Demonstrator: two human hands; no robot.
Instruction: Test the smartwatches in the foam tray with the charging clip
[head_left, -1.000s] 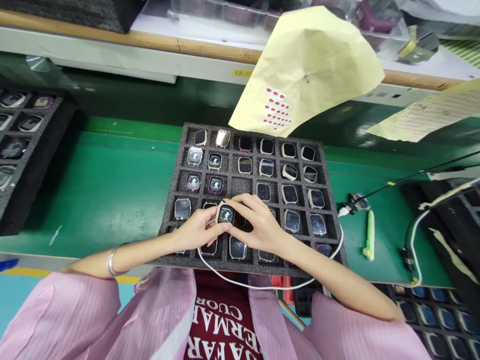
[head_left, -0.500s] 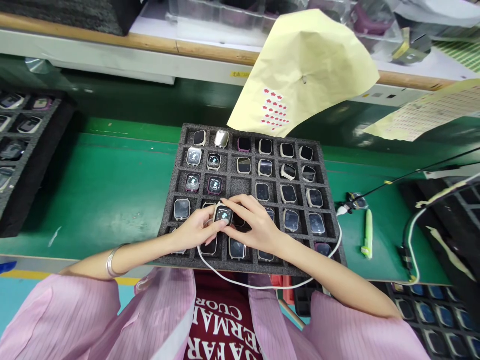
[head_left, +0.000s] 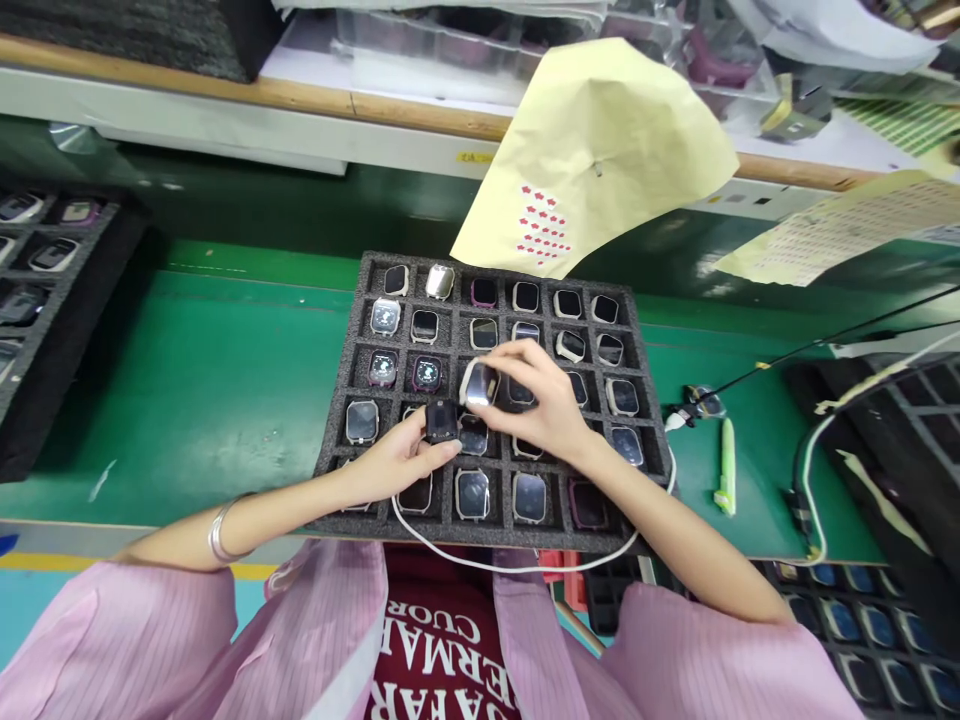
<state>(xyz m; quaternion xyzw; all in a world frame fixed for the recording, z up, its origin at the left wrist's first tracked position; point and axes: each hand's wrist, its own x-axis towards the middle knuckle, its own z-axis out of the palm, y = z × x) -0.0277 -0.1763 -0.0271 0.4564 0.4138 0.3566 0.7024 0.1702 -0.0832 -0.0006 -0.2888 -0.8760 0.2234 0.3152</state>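
Observation:
In my left hand (head_left: pixel 409 458) is a small black block-shaped dock (head_left: pixel 441 420), its dark face turned up. A white cable (head_left: pixel 517 570) shows from below that hand and loops along the front of the tray. My right hand (head_left: pixel 546 405) pinches a light-rimmed smartwatch (head_left: pixel 478 385) by its edges, just right of the dock and apart from it. Both hands are over a dark foam tray (head_left: pixel 350 345) whose compartments hold several smartwatches. A few watches at the left, such as the purple-rimmed watch (head_left: pixel 427 374), have lit screens; many others are dark.
On the green bench (head_left: pixel 247 400), a second watch tray (head_left: pixel 75 330) stands at the left. To the right lie a green-handled cutter (head_left: pixel 726 470), a cable plug (head_left: pixel 677 418) and another watch (head_left: pixel 705 400). A yellow paper sheet (head_left: pixel 600 150) hangs from the shelf above the tray.
The lit watch that both hands held against the dock is off it. My right hand has moved right and up with a watch, its screen no longer seen lit. The dock stays in my left hand.

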